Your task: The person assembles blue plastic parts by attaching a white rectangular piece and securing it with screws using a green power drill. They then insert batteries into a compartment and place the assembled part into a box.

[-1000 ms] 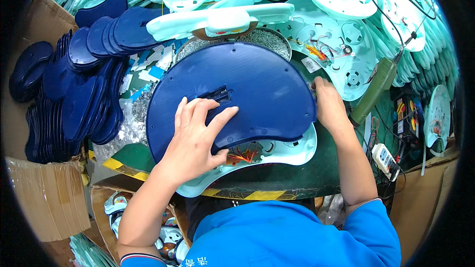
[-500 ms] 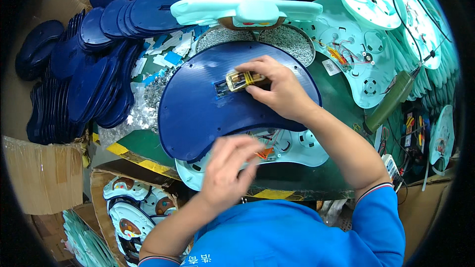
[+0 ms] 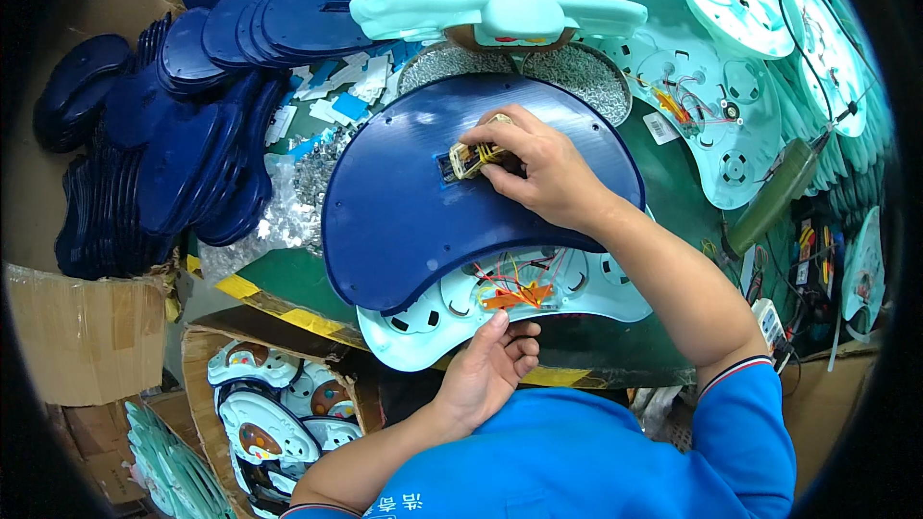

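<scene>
A navy blue curved plastic cover (image 3: 413, 202) lies over a mint-green shell (image 3: 413, 336), whose lower part shows beneath it. My right hand (image 3: 548, 168) grips a small battery block wrapped in a yellow band (image 3: 471, 159). One end of that block is at the rectangular battery slot (image 3: 446, 169) in the cover. At the shell's near edge is my left hand (image 3: 490, 370), palm up, with its fingers loosely curled and apart and nothing in them. Just beyond its fingertips, an orange piece with red and yellow wires (image 3: 519, 296) sits in the exposed shell.
Stacked navy covers (image 3: 192, 135) fill the left side. Two round tins of small metal parts (image 3: 577, 77) stand behind the work, below an upright mint shell (image 3: 519, 14). A green-handled power screwdriver (image 3: 774, 192) hangs at right. A carton of finished pieces (image 3: 202, 375) stands below left.
My left hand has dropped from above the cover's near edge to the shell's near edge, its fingers uncurling palm up. My right hand keeps the battery block at the slot, now tilted more.
</scene>
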